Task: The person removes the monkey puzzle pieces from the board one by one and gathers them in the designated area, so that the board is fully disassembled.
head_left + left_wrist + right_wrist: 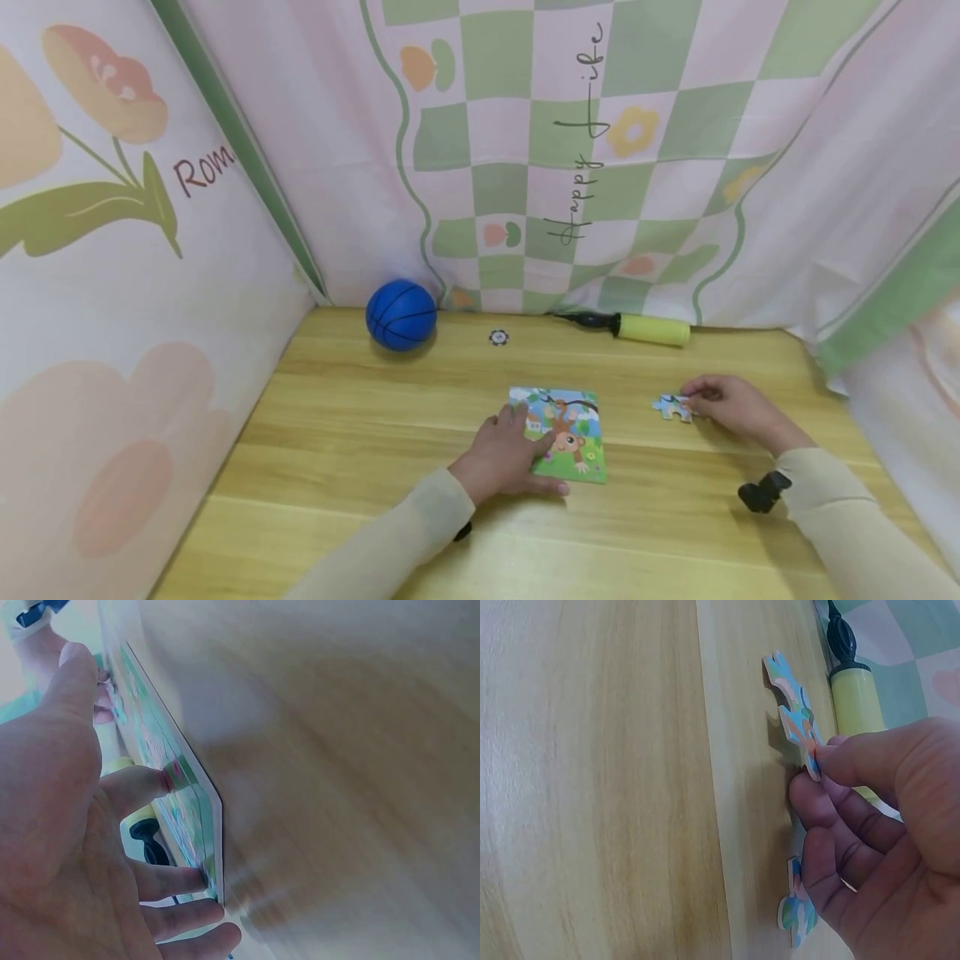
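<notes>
A flat picture puzzle (572,442) showing a monkey lies on the wooden table. My left hand (504,457) rests on its left side, fingers spread; in the left wrist view the fingertips touch its surface and edge. To the right, my right hand (738,408) pinches a jigsaw piece (670,405) with blue, green and orange print between thumb and index finger. The right wrist view shows this piece tilted just above the table. A second jigsaw piece (799,909) appears beside the curled lower fingers; whether they hold it, I cannot tell.
A blue basketball (401,315) sits at the back left. Near the back edge are a small round black-and-white disc (498,337) and a yellow hand pump (652,329) with a black nozzle. Patterned curtains (495,183) enclose the table's back and sides.
</notes>
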{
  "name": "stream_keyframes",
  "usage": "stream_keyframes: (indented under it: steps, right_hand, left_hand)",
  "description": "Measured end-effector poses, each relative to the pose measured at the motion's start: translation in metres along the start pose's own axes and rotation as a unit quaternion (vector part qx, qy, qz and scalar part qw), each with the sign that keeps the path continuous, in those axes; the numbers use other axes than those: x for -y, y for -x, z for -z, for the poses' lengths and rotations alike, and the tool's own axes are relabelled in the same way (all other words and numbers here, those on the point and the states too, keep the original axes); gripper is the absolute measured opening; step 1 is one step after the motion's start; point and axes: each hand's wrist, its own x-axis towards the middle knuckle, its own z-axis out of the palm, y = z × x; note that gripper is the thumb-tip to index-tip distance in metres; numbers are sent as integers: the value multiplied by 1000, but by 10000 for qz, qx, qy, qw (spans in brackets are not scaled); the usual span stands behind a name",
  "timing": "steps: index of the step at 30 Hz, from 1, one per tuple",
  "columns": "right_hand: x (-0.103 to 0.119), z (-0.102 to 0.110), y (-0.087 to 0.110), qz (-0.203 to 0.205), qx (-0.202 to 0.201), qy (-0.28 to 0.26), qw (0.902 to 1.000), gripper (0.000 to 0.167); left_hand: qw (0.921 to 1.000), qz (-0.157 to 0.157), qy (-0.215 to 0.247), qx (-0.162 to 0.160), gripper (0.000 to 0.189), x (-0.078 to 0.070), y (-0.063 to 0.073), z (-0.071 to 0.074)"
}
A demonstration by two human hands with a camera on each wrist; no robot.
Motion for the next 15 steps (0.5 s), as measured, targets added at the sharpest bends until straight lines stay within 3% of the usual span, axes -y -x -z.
stream_keyframes:
  steps: [15]
  right_hand:
    - [16,7,1,-126,-115,71,9998,43]
  left_hand:
    - [9999,-24,-154,-10,92,1,2,3]
